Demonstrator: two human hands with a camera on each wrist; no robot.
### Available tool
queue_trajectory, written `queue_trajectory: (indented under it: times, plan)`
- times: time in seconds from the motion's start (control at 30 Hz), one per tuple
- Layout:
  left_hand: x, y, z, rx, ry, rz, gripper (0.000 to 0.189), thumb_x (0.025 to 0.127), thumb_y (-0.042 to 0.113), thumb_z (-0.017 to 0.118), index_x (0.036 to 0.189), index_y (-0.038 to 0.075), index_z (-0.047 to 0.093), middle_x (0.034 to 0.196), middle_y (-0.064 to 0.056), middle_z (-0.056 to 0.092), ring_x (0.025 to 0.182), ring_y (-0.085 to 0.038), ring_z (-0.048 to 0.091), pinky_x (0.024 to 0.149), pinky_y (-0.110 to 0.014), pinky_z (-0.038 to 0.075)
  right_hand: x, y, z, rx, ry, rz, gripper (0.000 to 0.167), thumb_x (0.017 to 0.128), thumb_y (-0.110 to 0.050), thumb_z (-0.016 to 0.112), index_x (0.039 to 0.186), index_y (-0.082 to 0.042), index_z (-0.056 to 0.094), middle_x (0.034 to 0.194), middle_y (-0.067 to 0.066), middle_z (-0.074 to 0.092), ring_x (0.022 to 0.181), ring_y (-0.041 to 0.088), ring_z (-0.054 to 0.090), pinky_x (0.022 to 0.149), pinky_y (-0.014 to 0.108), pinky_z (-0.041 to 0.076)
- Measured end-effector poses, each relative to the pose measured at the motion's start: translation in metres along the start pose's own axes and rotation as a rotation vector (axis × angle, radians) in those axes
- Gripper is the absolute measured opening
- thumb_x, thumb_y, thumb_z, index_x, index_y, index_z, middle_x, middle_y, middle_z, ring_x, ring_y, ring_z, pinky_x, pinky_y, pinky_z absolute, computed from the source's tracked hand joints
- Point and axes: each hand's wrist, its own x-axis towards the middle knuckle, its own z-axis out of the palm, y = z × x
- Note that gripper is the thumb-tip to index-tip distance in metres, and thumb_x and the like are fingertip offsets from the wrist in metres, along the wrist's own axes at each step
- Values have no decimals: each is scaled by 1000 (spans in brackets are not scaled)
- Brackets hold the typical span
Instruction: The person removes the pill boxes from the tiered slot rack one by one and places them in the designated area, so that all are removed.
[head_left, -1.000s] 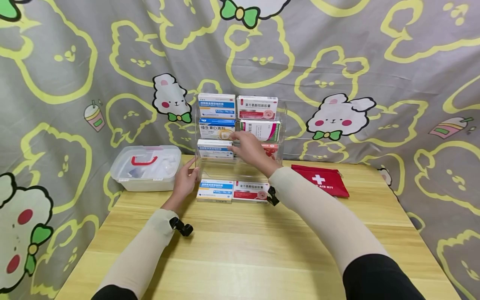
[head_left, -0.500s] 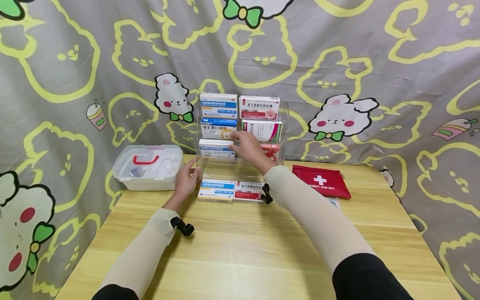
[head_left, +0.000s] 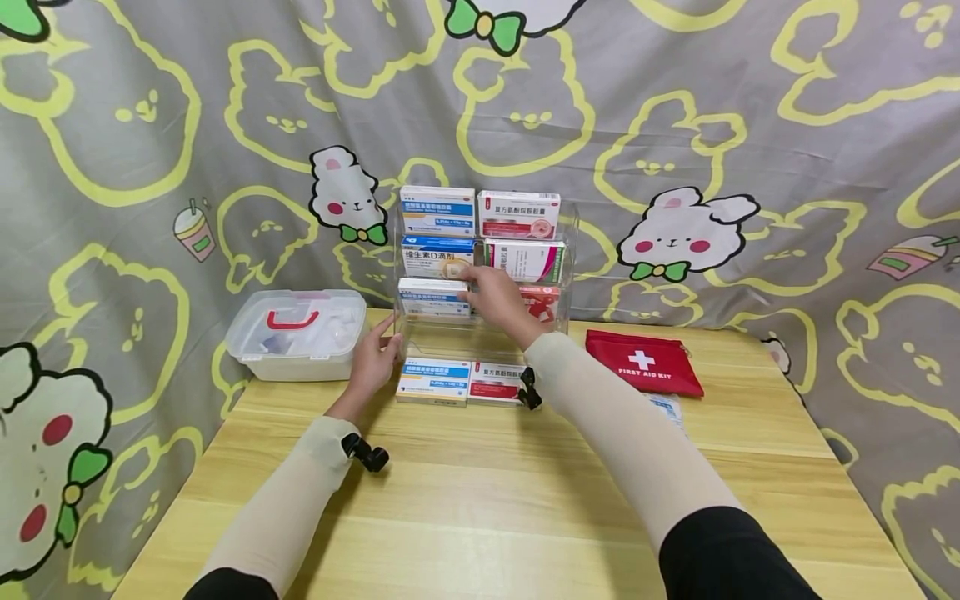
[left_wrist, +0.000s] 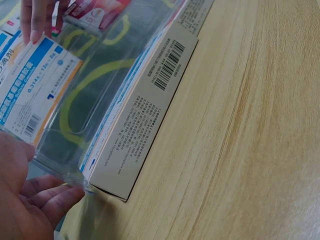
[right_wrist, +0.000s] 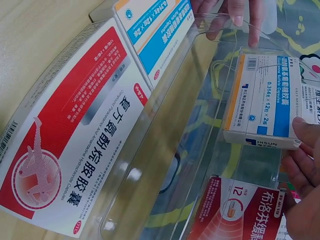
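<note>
A clear tiered display rack (head_left: 442, 340) stands at the back, holding medicine boxes in two columns. My left hand (head_left: 373, 360) grips its left side; in the left wrist view the thumb and fingers (left_wrist: 57, 202) are around the clear edge. My right hand (head_left: 497, 298) reaches to the lowest filled tier and pinches the right end of a blue-and-white medicine box (right_wrist: 270, 95), thumb on its face. Just above sits a vitamin D box (head_left: 431, 257). To the right is a red ibuprofen box (right_wrist: 235, 212), partly behind the hand.
In front of the rack lie another blue-and-white box (head_left: 432, 383) and a red-and-white box (head_left: 495, 385), side by side. A lidded plastic case (head_left: 296, 337) with a red handle stands left. At right are a red first aid pouch (head_left: 645, 362) and a small packet (head_left: 667, 408).
My right forearm has shifted slightly left, uncovering more of the red pouch and the packet. Both hands keep their places at the rack and the box.
</note>
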Motion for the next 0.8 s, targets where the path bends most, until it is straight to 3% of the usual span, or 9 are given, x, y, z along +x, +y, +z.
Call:
queue_trajectory:
  times: [0.3,0.5,0.67,0.8]
  plan:
    - [-1,1,-1,2,-7,2,49,109,16,54,157,19,46,130,-24,67,91,-31,69,60,-20,49,-1,-2,-1,122,8,60,40,95,-18,77,134,-17,69,133,1,69,118,18,63,101,34,52]
    - [0,1,-1,7,-9,-12,49,109,17,54,157,23,47,135,-22,65,98,-32,70,63,-20,51,-2,-3,-2,191,31,78,39,95,-16,77,133,-17,70,131,0,70,121,18,64,101,31,53]
    - [1,-1,-1,1,-13,-14,50,109,17,53,158,22,45,139,-22,62,104,-31,69,66,-22,53,-2,-4,-2,188,58,61,36,95,-17,77,130,-18,71,129,0,70,120,18,64,101,32,53]
    - [2,-2,0,-3,-13,-14,50,109,16,54,158,22,45,137,-22,63,100,-31,69,66,-23,54,-1,-5,-2,169,78,41,34,95,-19,77,129,-18,71,129,-1,71,119,18,64,99,33,54]
